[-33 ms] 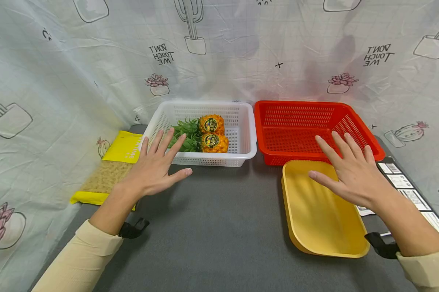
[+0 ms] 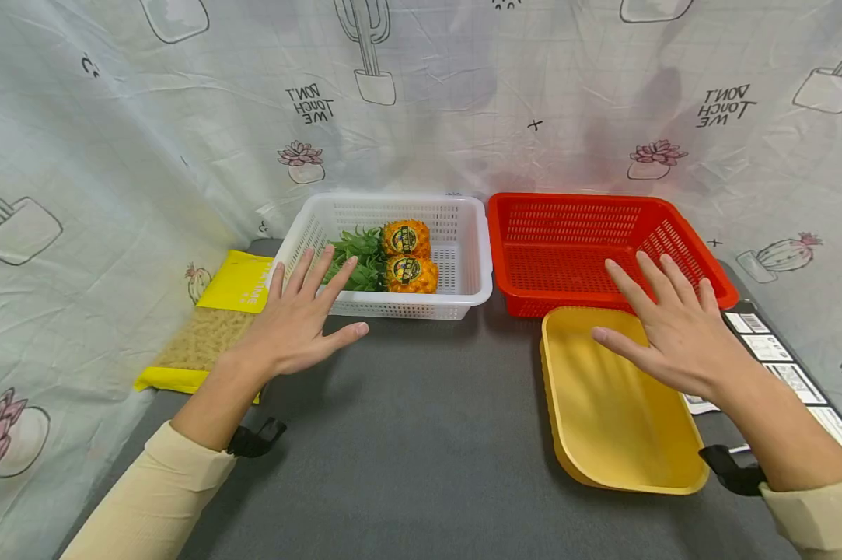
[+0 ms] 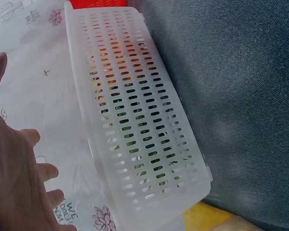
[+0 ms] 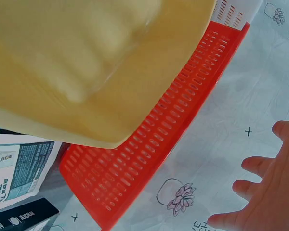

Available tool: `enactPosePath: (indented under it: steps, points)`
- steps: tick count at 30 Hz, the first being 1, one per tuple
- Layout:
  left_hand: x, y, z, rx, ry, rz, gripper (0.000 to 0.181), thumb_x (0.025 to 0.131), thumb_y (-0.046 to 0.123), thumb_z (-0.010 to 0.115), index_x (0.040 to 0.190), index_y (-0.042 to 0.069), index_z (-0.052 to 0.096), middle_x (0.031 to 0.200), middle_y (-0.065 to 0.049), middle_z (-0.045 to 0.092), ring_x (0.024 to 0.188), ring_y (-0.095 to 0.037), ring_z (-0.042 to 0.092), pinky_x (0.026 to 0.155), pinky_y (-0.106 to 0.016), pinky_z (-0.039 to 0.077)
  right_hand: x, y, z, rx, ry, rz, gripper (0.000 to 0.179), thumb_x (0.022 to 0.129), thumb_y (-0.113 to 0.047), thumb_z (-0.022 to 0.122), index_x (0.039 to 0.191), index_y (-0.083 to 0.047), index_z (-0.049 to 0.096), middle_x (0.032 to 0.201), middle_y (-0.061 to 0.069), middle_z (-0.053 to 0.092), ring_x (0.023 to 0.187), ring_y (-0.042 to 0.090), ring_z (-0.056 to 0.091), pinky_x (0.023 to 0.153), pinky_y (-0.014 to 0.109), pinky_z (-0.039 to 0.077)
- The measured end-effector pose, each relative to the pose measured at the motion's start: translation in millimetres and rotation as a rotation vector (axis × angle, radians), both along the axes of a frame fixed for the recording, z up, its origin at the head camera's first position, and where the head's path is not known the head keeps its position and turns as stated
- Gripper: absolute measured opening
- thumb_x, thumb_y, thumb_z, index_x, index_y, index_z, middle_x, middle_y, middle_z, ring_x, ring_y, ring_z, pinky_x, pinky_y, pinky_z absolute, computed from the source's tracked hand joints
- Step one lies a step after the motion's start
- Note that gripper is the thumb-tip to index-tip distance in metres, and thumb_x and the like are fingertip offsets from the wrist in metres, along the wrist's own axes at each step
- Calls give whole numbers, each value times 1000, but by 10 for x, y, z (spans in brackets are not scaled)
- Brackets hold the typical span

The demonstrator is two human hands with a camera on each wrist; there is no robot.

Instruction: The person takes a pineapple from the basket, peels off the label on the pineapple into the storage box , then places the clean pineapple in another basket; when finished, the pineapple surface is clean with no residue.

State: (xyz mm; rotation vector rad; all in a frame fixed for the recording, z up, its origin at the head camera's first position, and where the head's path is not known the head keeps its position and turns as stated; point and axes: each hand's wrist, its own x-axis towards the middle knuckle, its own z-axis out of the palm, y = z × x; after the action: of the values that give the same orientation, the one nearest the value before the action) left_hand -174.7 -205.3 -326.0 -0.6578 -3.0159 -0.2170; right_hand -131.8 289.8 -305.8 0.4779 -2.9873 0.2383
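While working at the white basket, set at the back of the tabletop with two pineapples lying inside, leaves toward its left wall, start from the left grip: spread flat, fingers straight, holding nothing, hovering before the basket's near left corner and, by the left wrist view, apart from the slotted wall. Probably best to come in over the rim from above instead of brushing that wall, since so light a basket looks likely to slide on the grey cloth. Better, judging by shape, to wrap the fingers round a fruit's body than to pull on the leaves; likely firm and bumpy, so close round it fully before lifting. Match that with the right grip: likewise spread, palm down, pinching nothing, held over the far end of the yellow tray. Lower it flat if steadying the tray, avoiding the raised edge. Cannot tell whether that tray touches the red basket just behind it, so allow for a nudge. Farther out, steer clear of the yellow bag left of the white basket and the printed packets along the right edge.
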Motion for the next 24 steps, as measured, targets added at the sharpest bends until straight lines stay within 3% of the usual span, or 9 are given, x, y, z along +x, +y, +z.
enactPosePath:
  steps: [13,18,24]
  points:
    - [-25,1,15,28,3,10,92,98,75,42,167,32,-1,175,-5,-9,161,-39,-6,123,-70,-5,-35,-32,45,-19,-2,-1,94,97,-60,60,168,-26,9,173,22,2,157,51,2,116,81,-2]
    - [-71,7,12,50,6,13,92,98,74,42,168,30,2,176,-7,-5,161,-39,-4,122,-71,-3,-73,-46,65,-85,9,15,94,95,-55,65,168,-25,14,171,25,11,155,52,10,117,79,1]
    - [-105,-59,4,110,-16,39,88,100,69,43,168,29,3,175,-13,2,161,-42,2,123,-71,1,-159,-156,132,-153,-15,59,91,93,-50,71,166,-24,24,165,26,27,148,52,27,112,77,24]
